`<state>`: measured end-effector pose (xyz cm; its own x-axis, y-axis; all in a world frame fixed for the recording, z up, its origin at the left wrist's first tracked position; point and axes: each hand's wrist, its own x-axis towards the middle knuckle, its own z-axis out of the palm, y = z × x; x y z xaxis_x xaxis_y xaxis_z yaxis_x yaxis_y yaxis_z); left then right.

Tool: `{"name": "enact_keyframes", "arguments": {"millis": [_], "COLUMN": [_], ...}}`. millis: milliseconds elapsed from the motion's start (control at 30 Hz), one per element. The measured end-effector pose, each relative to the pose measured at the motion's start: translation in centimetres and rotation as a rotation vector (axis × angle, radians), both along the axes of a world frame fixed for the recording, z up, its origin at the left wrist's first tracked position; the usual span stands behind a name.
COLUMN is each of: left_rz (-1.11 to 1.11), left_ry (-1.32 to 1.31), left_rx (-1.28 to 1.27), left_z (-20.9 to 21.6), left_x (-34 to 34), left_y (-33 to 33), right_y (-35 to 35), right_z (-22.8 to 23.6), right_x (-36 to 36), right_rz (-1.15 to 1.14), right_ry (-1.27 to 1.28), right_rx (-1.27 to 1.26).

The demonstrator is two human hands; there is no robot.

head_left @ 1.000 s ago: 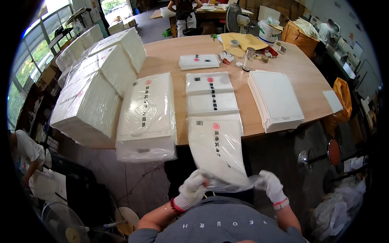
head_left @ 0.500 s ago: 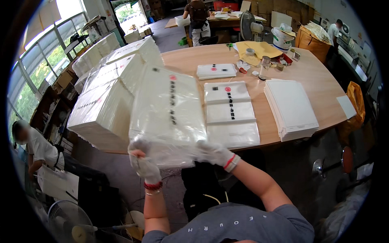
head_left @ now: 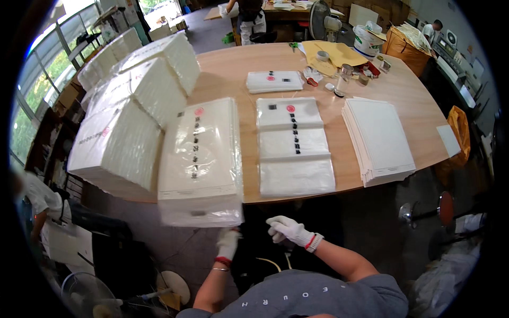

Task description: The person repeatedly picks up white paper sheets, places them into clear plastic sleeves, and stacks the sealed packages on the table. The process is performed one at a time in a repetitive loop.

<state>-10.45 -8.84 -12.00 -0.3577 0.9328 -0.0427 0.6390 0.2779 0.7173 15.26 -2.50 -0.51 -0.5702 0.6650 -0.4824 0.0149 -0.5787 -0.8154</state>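
Observation:
A clear plastic bag packed with white sheets (head_left: 200,153) lies at the table's left front, its lower end overhanging the edge. My left hand (head_left: 228,245), in a white glove, is just below that end; its fingers are blurred and partly hidden. My right hand (head_left: 286,230), gloved too, is in front of the table edge with its fingers curled and nothing visible in them. Nearest to it on the table is a flat pile of clear printed bags (head_left: 296,153). Further right stands a stack of white sheets (head_left: 380,139).
Tall plastic-wrapped stacks (head_left: 119,140) fill the table's left side. A smaller pile of folded bags (head_left: 274,82) lies further back. Yellow paper (head_left: 339,53), a tape roll (head_left: 322,55) and a jar (head_left: 342,82) sit at the far right. A stool (head_left: 445,208) stands beyond the right front edge.
The filled bag has come down from my hands onto the table's left front, beside the wrapped stacks. Both hands have let go of it and drawn back toward my body.

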Motion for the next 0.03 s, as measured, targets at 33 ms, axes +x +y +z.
{"name": "enact_keyframes", "arguments": {"millis": [33], "left_rz": [-0.002], "left_ry": [-0.022], "left_rx": [-0.012], "left_z": [-0.8], "left_x": [1.11], "left_y": [-0.16], "right_y": [-0.29], "right_z": [-0.98], "right_x": [1.85], "right_rz": [-0.038], "right_ry": [-0.029], "right_rx": [-0.037]}}
